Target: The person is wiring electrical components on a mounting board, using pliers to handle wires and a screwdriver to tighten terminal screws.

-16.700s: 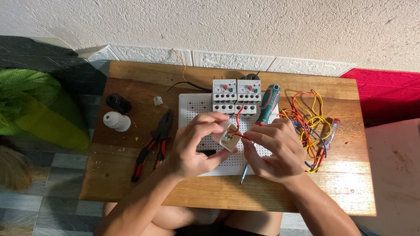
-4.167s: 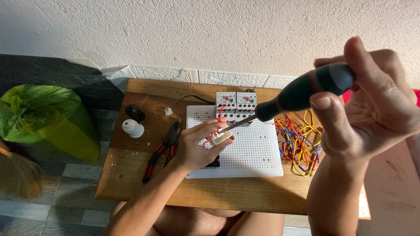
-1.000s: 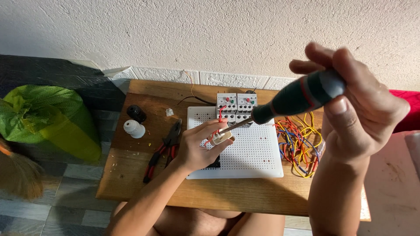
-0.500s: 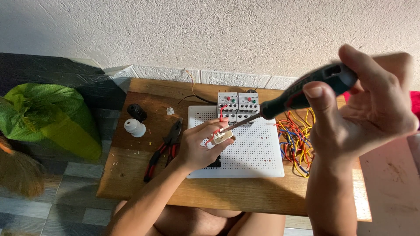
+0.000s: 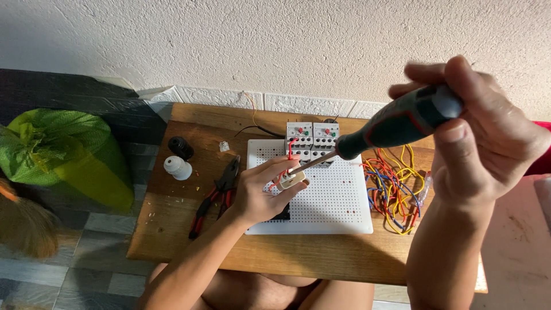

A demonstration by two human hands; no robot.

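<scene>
Left hand: the left hand (image 5: 259, 195) is over the left part of the white board, fingers curled shut around a small cream-coloured part (image 5: 291, 179), holding it just above the board.
Small part: cream, roughly oblong, with a red wire (image 5: 288, 150) looping up from it toward the relays at the board's far edge.
Right hand: the right hand (image 5: 481, 136) is raised close to the camera, above the right end of the table, fingers closed around the handle of a screwdriver (image 5: 396, 125).
Screwdriver: dark handle with a teal end; its metal shaft slants down and to the left, and the tip meets the small part in the left hand.
Board: a white perforated board (image 5: 333, 201) lies flat in the middle of the table.
Relays: two grey relays (image 5: 313, 136) stand side by side at the board's far edge.
Wires: a tangle of red, yellow and blue wires (image 5: 396, 192) lies just beside the board's right edge.
Pliers: red-handled pliers (image 5: 215, 195) lie just left of the board, handles toward the near edge.
Far-left corner: a white knob-shaped piece (image 5: 177, 167) and a black round piece (image 5: 181, 147) sit close together.
Table: a wooden table (image 5: 189, 241) set against a pale textured wall.
Floor, left of table: a green bag (image 5: 63, 155).
</scene>
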